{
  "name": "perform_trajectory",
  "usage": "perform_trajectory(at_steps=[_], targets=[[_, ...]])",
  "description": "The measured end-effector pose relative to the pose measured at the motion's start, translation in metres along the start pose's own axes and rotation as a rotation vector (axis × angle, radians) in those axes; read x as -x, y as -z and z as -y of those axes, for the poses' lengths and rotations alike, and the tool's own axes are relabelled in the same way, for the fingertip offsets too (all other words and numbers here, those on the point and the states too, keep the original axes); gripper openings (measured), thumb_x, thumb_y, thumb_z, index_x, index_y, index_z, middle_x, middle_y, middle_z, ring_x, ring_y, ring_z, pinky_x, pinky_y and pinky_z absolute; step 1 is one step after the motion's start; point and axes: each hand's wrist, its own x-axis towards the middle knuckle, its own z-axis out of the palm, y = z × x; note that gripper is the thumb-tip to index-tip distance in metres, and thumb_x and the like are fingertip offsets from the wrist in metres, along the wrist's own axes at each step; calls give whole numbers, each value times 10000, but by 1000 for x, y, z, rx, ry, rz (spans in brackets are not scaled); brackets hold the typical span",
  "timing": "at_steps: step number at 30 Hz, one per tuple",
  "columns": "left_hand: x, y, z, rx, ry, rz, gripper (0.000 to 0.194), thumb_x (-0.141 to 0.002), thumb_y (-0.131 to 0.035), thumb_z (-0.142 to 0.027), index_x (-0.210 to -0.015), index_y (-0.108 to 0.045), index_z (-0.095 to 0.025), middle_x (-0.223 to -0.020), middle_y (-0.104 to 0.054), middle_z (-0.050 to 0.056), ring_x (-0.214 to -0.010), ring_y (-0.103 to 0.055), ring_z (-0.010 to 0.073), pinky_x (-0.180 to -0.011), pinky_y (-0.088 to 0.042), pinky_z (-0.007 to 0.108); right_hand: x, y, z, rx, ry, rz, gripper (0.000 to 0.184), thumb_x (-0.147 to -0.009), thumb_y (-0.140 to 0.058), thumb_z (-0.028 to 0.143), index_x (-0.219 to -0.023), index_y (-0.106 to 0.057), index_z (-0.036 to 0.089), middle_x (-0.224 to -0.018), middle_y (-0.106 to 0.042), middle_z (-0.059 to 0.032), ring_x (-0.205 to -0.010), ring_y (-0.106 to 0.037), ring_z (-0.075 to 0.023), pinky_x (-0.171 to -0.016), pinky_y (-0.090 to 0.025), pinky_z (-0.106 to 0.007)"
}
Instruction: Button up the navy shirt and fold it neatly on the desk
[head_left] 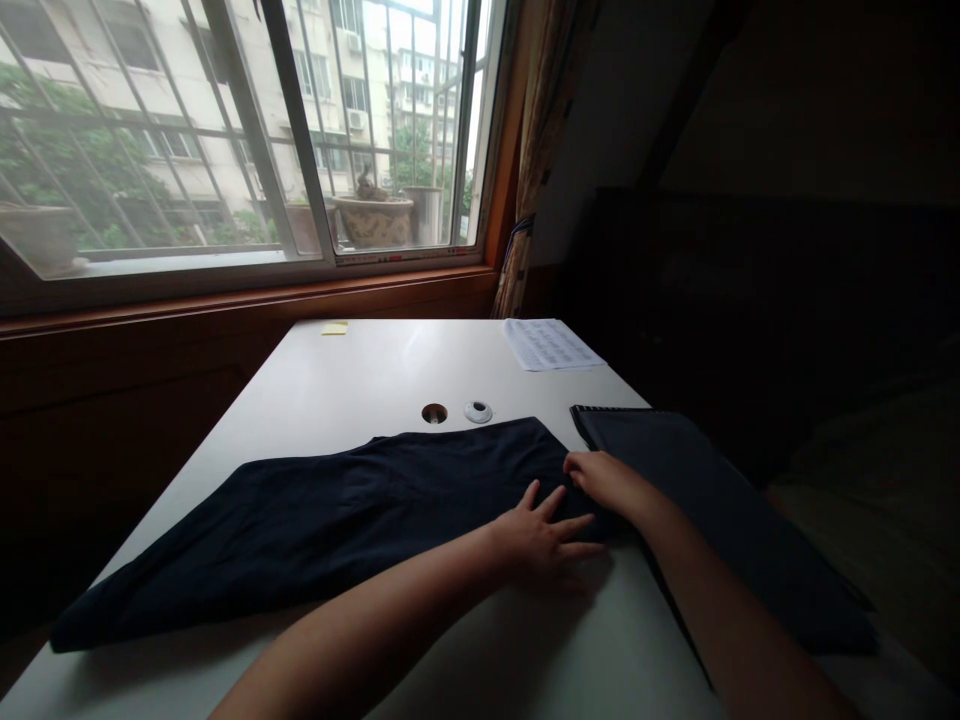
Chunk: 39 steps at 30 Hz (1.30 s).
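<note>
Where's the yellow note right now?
Head view: the yellow note lies on the white table near its far left corner, toward the window, beyond the dark navy cloth and well left of the printed paper.

Two bare forearms reach forward from the bottom edge. The left arm (pixel 375 625) slants up to the right, its hand (pixel 536 540) palm down with fingers spread wide. The right arm (pixel 724 595) angles up to the left; the right hand (pixel 604 480) lies just beyond the left, its fingers curled inward.
</note>
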Motion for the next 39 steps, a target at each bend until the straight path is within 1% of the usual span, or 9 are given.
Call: perform_trajectory(at_steps=[5,12,18,22,26,30,33,36,39], targets=[[-8,-3,-14,-29,42,4,630,-957,-368,-674,-1502,-406,-360,-1636,-259,45,-1484,-91,490,-1065,-136,802,1,-5,-18,-67,-5,40,260,-901,-507,173,-1042,-722,204,-1010,-751,-72,-929,-698,-210,-742,-475,-255],[-26,-13,-13,-92,-89,-48,649,-980,-390,-624,-1497,-424,-233,-1602,-298,173,-1495,-236,328,-1180,-201,548,-4,-2,-20,-133,-5,98,269,-884,-480,127,-1007,-713,184,-938,-752,-57,-780,-701,-168,-660,-473,-230],[-44,-16,-21,-87,-56,-56,646,-979,-393,-626,-1488,-435,-230,-1600,-292,184,-1497,-232,337,-1173,-199,558,-10,4,-14,-154,-37,140,231,-925,-476,188,-974,-701,167,-769,-738,-50,-685,-696,-162,-587,-456,-221],[-38,-14,-25,-67,-55,-83,620,-986,-412,-595,-1476,-450,-218,-1610,-281,171,-1491,-250,341,-1172,-228,552,-13,7,-10,-120,-45,140,185,-916,-550,241,-952,-712,159,-769,-746,-60,-684,-699,-175,-619,-461,-237],[-7,-1,-22,-7,-117,-83,570,-1003,-421,-548,-1469,-452,-221,-1608,-300,147,-1473,-313,295,-1170,-296,497,-13,10,-5,-65,-40,141,159,-902,-595,258,-923,-724,169,-810,-758,-60,-712,-704,-177,-638,-465,-235],[50,23,0,95,-94,-126,534,-1026,-382,-523,-1468,-449,-231,-1590,-360,93,-1448,-371,243,-1177,-330,426,-6,15,0,6,-16,99,156,-893,-612,245,-924,-734,152,-921,-763,-100,-880,-715,-225,-745,-493,-264],[102,38,31,53,154,-160,497,-1038,-381,-477,-1446,-480,-212,-1568,-400,92,-1461,-348,245,-1200,-293,424,0,16,13,71,-8,15,203,-892,-597,220,-993,-732,106,-1045,-737,-184,-1009,-689,-305,-882,-492,-362],[146,40,61,-63,434,-146,516,-1038,-380,-484,-1458,-473,-198,-1576,-374,111,-1473,-314,285,-1198,-272,502,-1,10,45,110,39,-139,385,-947,-513,245,-1268,-622,64,-1288,-621,-262,-1227,-569,-373,-1034,-405,-481],[171,31,81,-166,538,-113,571,-1028,-358,-542,-1472,-460,-196,-1578,-364,115,-1484,-277,314,-1189,-254,555,-15,-9,95,100,184,-251,546,-1015,-392,355,-1503,-391,110,-1565,-377,-186,-1445,-336,-312,-1163,-278,-445]])
